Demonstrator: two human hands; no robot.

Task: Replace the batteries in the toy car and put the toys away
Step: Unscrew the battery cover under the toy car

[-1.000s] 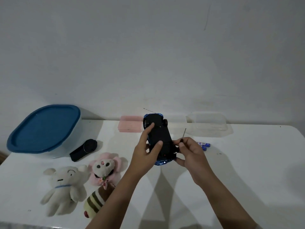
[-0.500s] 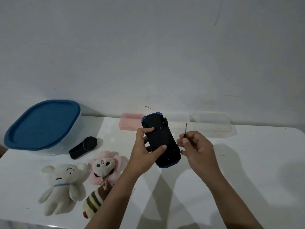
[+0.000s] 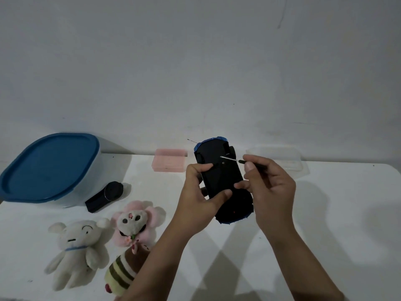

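Car [image 3: 221, 181], underside up, mid-frame above table [image 3: 325, 213]; left hand [image 3: 198, 200] grips its side. Right hand [image 3: 269, 190] pinches screwdriver [image 3: 230, 159], tip on chassis. Lidded blue tub [image 3: 50, 166] at left, contents hidden. Pink box [image 3: 170, 160] and clear box [image 3: 280, 157] at rear, contents unclear.

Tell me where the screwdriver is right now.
In the head view, the screwdriver is pinched in the right hand, right of centre, its tip over the underside of the toy car held by the left hand.

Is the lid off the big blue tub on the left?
No, the blue lid sits closed on the tub, beside the plush toys.
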